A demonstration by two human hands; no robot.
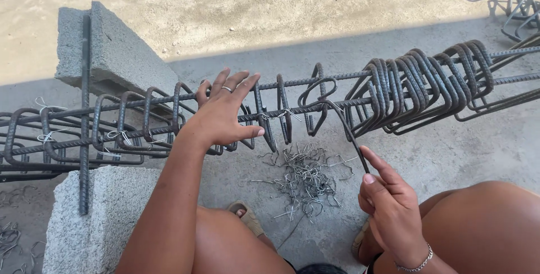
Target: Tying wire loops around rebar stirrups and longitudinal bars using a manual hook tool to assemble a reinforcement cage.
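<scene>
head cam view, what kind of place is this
Most likely an outdoor building site or rebar yard. A rebar cage of long bars and bent stirrups rests on concrete blocks, a pile of cut tie wire lies on the concrete floor, and sandy ground lies beyond.

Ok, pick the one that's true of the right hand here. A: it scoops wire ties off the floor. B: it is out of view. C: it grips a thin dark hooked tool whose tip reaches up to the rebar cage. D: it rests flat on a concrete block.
C: the right hand pinches the hooked tool, whose curved tip meets the rebar cage, well above the pile of wire ties.
</scene>
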